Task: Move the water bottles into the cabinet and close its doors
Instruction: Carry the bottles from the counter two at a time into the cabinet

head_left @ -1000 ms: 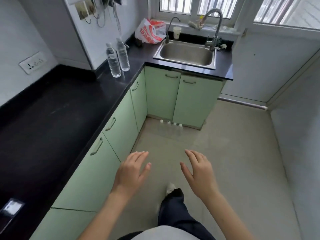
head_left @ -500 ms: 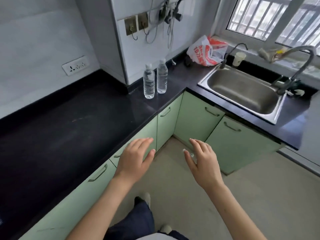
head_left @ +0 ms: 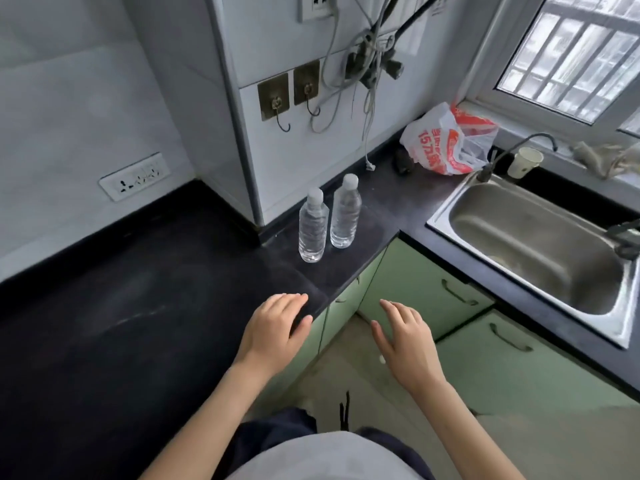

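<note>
head | water bottles (head_left: 313,230) upright on counter (head_left: 138,323), well beyond hands | left hand (head_left: 273,332), right hand (head_left: 407,344): fingers spread, empty

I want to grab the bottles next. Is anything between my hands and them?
Nothing visible does. Only bare countertop lies between the open left hand and the water bottles; the right hand is empty too.

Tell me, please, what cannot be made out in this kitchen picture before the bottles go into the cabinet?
Head view:
Inside of the green cabinets: shut doors hide it.
Tap: cut off by the right edge.
Contents of the plastic bag: the bag's own folds hide them.
Dark object beside the bag: too small to identify.
</note>
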### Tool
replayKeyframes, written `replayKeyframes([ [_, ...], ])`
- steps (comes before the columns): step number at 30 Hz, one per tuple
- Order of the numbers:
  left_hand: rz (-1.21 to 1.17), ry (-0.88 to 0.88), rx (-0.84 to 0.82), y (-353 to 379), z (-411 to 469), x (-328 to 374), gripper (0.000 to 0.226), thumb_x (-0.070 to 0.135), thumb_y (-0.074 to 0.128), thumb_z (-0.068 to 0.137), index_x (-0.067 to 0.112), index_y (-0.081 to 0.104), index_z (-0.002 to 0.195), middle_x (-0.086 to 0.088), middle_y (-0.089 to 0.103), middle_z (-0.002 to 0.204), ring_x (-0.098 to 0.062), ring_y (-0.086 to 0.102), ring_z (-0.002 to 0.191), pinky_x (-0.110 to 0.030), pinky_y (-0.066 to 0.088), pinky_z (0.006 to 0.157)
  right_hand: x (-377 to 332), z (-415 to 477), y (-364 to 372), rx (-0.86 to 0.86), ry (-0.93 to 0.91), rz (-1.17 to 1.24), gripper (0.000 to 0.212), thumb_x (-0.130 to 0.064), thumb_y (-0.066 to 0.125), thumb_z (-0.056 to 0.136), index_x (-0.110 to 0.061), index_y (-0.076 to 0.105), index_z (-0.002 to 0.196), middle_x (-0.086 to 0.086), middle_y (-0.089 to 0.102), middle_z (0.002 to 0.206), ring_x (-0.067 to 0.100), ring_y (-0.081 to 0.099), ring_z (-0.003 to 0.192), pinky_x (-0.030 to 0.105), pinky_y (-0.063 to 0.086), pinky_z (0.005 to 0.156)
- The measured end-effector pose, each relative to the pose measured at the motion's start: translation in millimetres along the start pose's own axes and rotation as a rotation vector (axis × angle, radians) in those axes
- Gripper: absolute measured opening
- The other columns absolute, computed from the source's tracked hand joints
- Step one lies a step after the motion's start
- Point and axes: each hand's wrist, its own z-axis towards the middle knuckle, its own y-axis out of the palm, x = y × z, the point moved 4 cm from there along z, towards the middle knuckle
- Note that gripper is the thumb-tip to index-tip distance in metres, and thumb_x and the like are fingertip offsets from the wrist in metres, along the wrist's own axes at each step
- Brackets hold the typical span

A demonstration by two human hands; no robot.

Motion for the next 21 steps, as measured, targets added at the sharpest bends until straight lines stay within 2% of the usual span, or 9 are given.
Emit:
replayKeyframes([
  [4,0.001,-0.031,0.035,-13.7,57.3,-20.3,0.052,0.040,0.040,0.095,0.006,0.065,0.126,-0.006,0.069,0.121,-0.025,0.062,0.115,-0.036,0.047,0.099,0.2,65.0,-3.6,0.024,-0.031,-0.009,0.041,-0.031,0.061,0.095,-0.008,0.059,0.129,0.005,0.065,0.121,0.027,0.058,0.113,0.039,0.048,0.095],
  [9,-0.003,-0.151,0.059,-8.6,94.7,-42.2,0.056,0.042,0.038,0.096,0.006,0.060,0.132,-0.006,0.066,0.127,-0.024,0.058,0.120,-0.036,0.044,0.104,7.5,138.2,-0.3,0.000,-0.130,-0.022,0.043,-0.030,0.062,0.094,-0.007,0.058,0.130,0.007,0.064,0.123,0.029,0.056,0.114,0.041,0.048,0.095],
  [15,0.033,-0.398,-0.018,26.1,104.2,-56.3,0.066,0.051,0.032,0.093,0.009,0.053,0.139,-0.005,0.062,0.134,-0.024,0.055,0.126,-0.037,0.043,0.106,36.2,206.0,37.0,-0.216,-0.158,0.018,0.048,-0.034,0.060,0.095,-0.009,0.053,0.135,0.009,0.061,0.129,0.032,0.054,0.120,0.041,0.046,0.097],
  [18,0.014,-0.547,-0.014,33.1,120.0,-54.7,0.064,0.049,0.046,0.096,0.009,0.043,0.146,-0.007,0.055,0.141,-0.024,0.048,0.133,-0.035,0.037,0.110,46.5,239.0,47.0,-0.317,-0.144,0.104,0.061,-0.040,0.061,0.093,-0.013,0.042,0.144,0.006,0.054,0.140,0.028,0.048,0.127,0.038,0.042,0.103],
  [21,-0.020,-0.641,-0.027,40.0,143.2,-52.7,0.075,0.049,0.058,0.093,0.011,0.031,0.152,-0.006,0.045,0.150,-0.021,0.038,0.140,-0.032,0.031,0.114,51.7,271.8,51.9,-0.376,-0.104,0.250,0.071,-0.043,0.069,0.087,-0.019,0.036,0.145,-0.001,0.049,0.144,0.020,0.045,0.130,0.036,0.043,0.103],
])
